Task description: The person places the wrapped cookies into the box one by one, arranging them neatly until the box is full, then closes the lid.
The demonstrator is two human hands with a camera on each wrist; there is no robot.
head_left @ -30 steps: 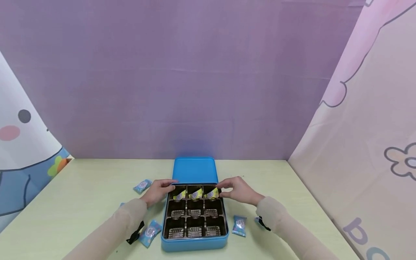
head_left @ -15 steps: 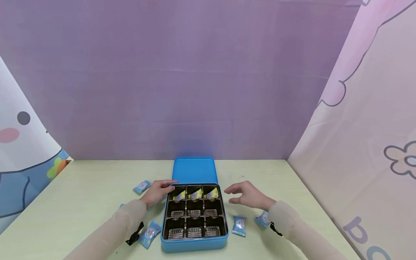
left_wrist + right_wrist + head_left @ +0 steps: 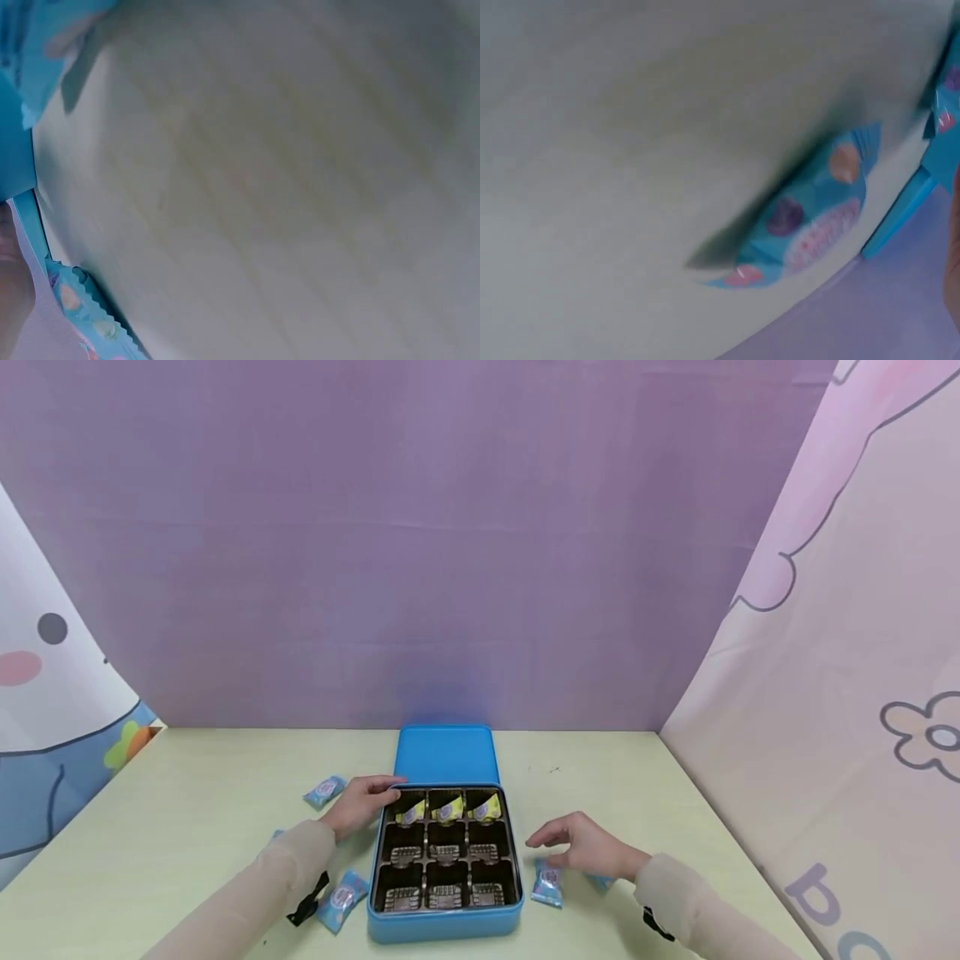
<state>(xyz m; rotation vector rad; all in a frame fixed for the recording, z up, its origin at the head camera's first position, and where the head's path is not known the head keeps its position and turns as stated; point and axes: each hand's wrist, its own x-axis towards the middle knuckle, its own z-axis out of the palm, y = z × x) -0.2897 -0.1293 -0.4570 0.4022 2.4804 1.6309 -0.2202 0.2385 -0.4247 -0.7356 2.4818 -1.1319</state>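
Observation:
A blue box [image 3: 444, 930] stands on the table, its lid [image 3: 447, 756] folded back flat. Inside lies a dark tray with compartments; the far row holds three yellow wrapped candies [image 3: 447, 811]. My left hand [image 3: 358, 804] grips the box's far left corner, thumb over the rim. Right of the box my right hand [image 3: 591, 847] hovers with loosely bent fingers and holds nothing. Its thumb is just above a blue wrapped candy [image 3: 547, 887]. Another blue candy [image 3: 602, 883] is partly covered by that hand. The right wrist view shows a blue candy [image 3: 810, 214] up close.
Left of the box lie more blue candies: one near the front [image 3: 342, 900], one farther back [image 3: 325, 791], and a third mostly hidden by the left sleeve. A purple backdrop [image 3: 420, 568] rises behind the table [image 3: 225, 827], with printed cloth on both sides.
My right hand has left the box's far right corner and moved right and nearer, over the blue candies. My left hand stays on the box corner.

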